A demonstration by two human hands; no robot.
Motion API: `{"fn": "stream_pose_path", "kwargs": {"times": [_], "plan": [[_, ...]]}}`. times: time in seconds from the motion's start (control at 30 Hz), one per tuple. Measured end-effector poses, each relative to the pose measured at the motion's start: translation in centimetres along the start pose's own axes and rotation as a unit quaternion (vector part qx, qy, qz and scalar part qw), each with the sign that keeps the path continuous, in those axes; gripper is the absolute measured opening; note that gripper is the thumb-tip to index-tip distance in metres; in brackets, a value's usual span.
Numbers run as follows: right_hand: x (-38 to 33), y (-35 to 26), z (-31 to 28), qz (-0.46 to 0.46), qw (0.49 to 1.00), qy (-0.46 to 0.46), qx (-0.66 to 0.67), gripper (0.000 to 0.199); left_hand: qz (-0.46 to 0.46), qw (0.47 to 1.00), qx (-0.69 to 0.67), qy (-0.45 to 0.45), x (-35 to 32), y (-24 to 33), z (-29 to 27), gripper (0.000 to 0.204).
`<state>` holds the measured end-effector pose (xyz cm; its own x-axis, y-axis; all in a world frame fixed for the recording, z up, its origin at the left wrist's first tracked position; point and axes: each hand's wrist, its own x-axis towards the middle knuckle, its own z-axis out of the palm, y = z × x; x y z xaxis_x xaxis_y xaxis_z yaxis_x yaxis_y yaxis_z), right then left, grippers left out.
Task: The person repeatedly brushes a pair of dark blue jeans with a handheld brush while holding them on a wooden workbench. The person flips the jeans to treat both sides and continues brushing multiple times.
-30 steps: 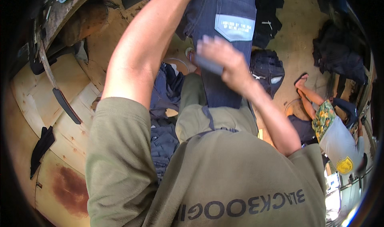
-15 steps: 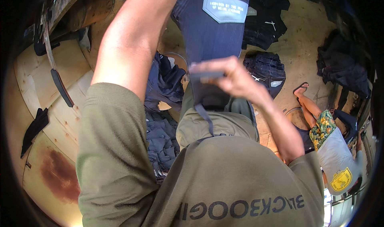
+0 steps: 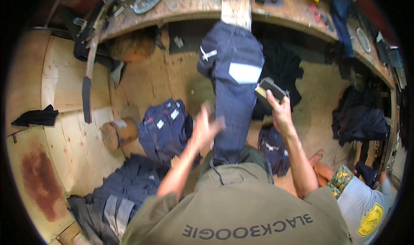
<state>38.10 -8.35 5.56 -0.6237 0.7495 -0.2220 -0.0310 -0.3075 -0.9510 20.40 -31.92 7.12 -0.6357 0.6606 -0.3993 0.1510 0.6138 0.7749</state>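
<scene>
Dark blue jeans [image 3: 235, 102] are stretched lengthwise over a narrow wooden board [image 3: 236, 7] that juts from the workbench toward my body. A pale patch pocket [image 3: 245, 73] shows on their upper part, and a white tag [image 3: 208, 53] is beside it. Just right of the jeans, my right hand [image 3: 281, 113] grips a dark block with a yellowish edge, which looks like a sanding block [image 3: 276, 88]. My left hand [image 3: 203, 132] is by the left edge of the jeans, somewhat blurred, its fingers apart and holding nothing.
The curved workbench [image 3: 189, 9] runs along the far side, carrying an oval plate [image 3: 148, 0] and small tools. Folded jeans [image 3: 166, 124] and a dark garment heap [image 3: 129, 180] lie at left. More dark clothes [image 3: 360, 115] are at right, near another person [image 3: 360, 197].
My left hand has drawn back from far forward to beside the jeans. The right hand, still with the block, has moved to the right of them. The view now takes in the bench.
</scene>
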Motion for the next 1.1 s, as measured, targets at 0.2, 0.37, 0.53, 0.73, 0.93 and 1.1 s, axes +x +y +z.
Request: {"fn": "stream_pose_path", "kwargs": {"times": [0.2, 0.37, 0.53, 0.73, 0.93, 1.1], "plan": [[19.9, -2.6, 7.0, -0.031, 0.965, -0.161, -0.204, 0.071, 0.075, 0.994, 0.082, -0.005, -15.5, -12.6, 5.8, 0.045], [14.0, 0.1, 10.5, -0.084, 0.874, -0.116, -0.464, 0.094, 0.059, 0.995, 0.044, -0.062, -22.1, -19.8, 5.1, 0.045], [-2.9, 4.2, 9.5, -0.03, 0.872, -0.141, -0.468, 0.071, 0.017, 0.995, -0.1, -0.004, -20.8, -26.7, 3.5, 0.083], [-27.0, 2.8, 4.7, -0.101, 0.873, -0.231, -0.418, 0.039, 0.169, 0.978, 0.121, -0.011, -13.1, -23.4, 0.4, 0.096], [-45.8, -7.7, -4.8, 0.048, 0.813, -0.194, -0.547, 0.028, 0.201, 0.896, 0.048, -0.394, -21.4, -16.1, 9.7, 0.026], [-48.4, -12.0, -12.2, 0.096, 0.824, -0.109, -0.547, 0.031, 0.273, 0.849, -0.036, -0.451, -27.7, -14.4, 22.2, 0.028]]}}
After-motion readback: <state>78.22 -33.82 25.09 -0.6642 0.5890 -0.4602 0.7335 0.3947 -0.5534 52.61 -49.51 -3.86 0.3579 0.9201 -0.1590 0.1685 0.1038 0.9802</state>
